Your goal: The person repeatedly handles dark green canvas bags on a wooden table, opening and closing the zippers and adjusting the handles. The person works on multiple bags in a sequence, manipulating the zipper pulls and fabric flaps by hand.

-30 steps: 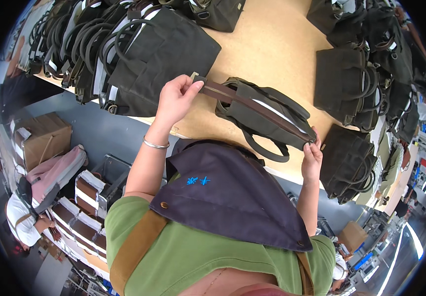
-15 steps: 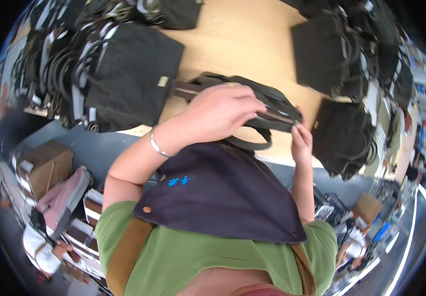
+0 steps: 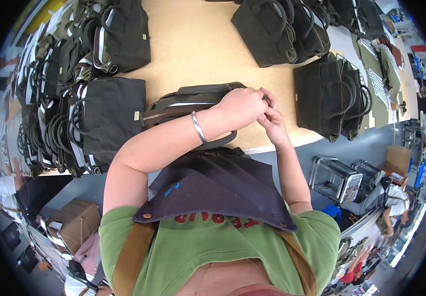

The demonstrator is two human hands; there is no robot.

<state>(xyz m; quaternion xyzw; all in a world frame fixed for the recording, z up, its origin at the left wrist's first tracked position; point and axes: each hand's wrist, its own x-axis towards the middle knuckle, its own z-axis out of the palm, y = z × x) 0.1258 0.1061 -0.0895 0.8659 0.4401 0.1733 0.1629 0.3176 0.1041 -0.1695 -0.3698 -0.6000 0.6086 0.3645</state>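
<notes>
A dark handbag (image 3: 185,100) lies on its side across the near part of the table, its brown zip (image 3: 166,114) and a white strip showing at the left. My left hand (image 3: 244,107), with a silver bangle at the wrist, is closed over the bag's right end. Its fingertips meet those of my right hand (image 3: 275,124); what they grip is hidden. Thumb and fingers of the right hand pinch at that same end, where a small dark bit shows between them. A dark handle (image 3: 222,140) curves out below my left forearm.
Rows of dark handbags (image 3: 114,111) stand close on the left. More handbags (image 3: 319,96) stand to the right, with others (image 3: 264,32) farther back. The pale wooden table (image 3: 188,44) has its near edge before my apron (image 3: 213,180). Metal carts (image 3: 338,180) and people are beyond, right.
My left hand has moved along the zip to the bag's right end and now meets my right hand. The view has shifted, and the bag lies farther left in it.
</notes>
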